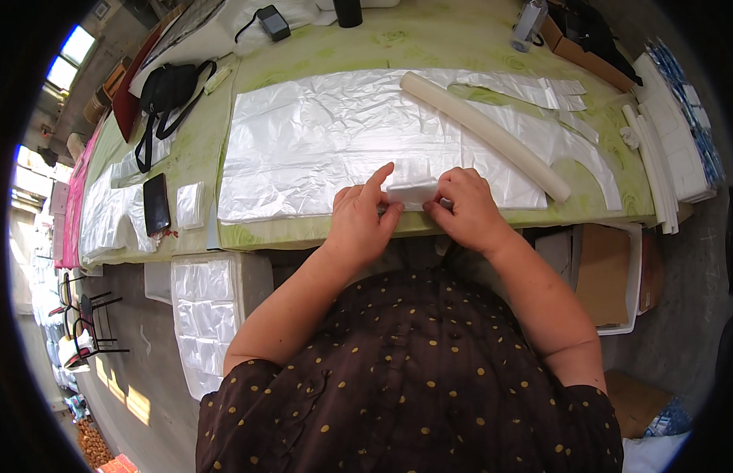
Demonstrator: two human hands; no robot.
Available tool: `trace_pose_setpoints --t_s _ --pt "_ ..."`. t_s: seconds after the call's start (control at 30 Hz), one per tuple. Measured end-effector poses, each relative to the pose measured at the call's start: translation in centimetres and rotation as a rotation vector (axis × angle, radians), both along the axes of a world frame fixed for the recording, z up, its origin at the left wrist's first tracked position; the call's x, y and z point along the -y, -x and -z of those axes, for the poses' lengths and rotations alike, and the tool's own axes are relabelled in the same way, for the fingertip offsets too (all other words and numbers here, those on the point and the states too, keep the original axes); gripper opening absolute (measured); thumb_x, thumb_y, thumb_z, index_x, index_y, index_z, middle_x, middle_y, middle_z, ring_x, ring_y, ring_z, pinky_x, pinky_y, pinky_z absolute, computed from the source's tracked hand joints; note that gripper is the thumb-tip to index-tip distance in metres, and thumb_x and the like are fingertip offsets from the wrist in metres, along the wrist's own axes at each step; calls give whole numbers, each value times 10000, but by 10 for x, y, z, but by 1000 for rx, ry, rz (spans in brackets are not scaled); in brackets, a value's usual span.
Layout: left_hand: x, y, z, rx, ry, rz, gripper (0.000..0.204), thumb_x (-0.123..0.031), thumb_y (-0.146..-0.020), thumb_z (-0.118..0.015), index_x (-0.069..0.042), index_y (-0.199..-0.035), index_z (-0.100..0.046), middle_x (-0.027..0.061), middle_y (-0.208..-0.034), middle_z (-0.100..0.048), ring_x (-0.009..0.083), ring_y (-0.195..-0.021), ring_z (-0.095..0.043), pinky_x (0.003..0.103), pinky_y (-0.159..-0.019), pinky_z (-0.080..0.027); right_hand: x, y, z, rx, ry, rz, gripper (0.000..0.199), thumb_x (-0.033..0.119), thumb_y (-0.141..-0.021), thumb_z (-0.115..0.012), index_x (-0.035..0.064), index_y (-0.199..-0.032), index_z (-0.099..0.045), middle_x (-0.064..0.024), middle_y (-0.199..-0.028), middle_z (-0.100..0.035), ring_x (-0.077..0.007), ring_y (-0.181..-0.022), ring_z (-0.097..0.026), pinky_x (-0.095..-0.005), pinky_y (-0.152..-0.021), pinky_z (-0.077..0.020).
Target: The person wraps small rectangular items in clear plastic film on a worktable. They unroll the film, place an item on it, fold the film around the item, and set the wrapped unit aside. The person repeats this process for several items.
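Between my two hands, a small folded clear plastic bag [412,191] is held over the front part of a large plastic sheet. My left hand [360,217] is at its left end, thumb against the plastic, index finger raised and the other fingers curled. At the other end my right hand [470,209] pinches the bag between thumb and fingers. Beneath them lies the wide, wrinkled translucent plastic sheet [295,142], spread along the table. A long pale tube [484,135] rests slantwise across this sheet, beyond my right hand.
On the green-patterned table [429,47] are a black phone [156,205], a stack of folded bags [190,205] and a black shoulder bag [167,88]. Below the edge stands a bin of packed bags [205,315]. White rolls [652,165] lie at the right end.
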State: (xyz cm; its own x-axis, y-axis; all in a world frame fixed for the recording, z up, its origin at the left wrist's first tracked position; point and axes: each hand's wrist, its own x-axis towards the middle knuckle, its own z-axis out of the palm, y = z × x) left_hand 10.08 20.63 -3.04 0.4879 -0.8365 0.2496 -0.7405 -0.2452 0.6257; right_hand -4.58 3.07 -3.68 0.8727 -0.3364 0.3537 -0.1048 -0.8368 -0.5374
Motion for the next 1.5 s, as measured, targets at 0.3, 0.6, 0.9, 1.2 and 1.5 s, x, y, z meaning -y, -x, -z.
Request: trace_pose_setpoints --t_s 0.3,0.6,0.9,1.2,1.5 --pt "12 -6 9 -48 100 -49 607 -138 -932 -653 -21 -1477 -412 46 -820 -701 270 -796 -661 438 -941 -443 -5 -12 1 -153 50 153 225 275 -838 -679 72 -740 -675 -87 -914 -639 -325 -948 -582 -449 -816 -475" --pt "11 -7 11 -33 60 15 629 -141 -945 -623 -29 -1510 -370 38 -895 -699 250 -921 -659 452 -995 -408 -4 -15 -13 -265 -58 166 273 333 -828 -715 63 -818 -680 -91 -914 -657 -328 -949 -589 -456 -840 -479" --pt "11 -7 17 36 126 -10 668 -122 -939 -620 -35 -1544 -349 25 -863 -681 237 -863 -642 430 -986 -414 -4 -10 -6 -124 -122 162 276 315 -796 -763 63 -855 -666 -73 -889 -662 -318 -927 -594 -451 -838 -475" --pt "11 0 7 19 198 -47 641 -178 -919 -659 -55 -1502 -424 197 -1425 -482 378 -1357 -437 486 -1137 -337 -6 -17 -5 -200 -78 219 261 323 -827 -715 66 -814 -672 -78 -903 -662 -325 -936 -594 -456 -838 -476" --pt "20 0 10 367 -238 155 665 -440 -977 -578 -94 -1525 -431 118 -1653 -302 392 -1538 -207 595 -1220 -171 -15 -19 -13 -157 -247 311 457 254 -807 -713 115 -1234 -627 -106 -953 -687 -335 -957 -620 -462 -866 -480"
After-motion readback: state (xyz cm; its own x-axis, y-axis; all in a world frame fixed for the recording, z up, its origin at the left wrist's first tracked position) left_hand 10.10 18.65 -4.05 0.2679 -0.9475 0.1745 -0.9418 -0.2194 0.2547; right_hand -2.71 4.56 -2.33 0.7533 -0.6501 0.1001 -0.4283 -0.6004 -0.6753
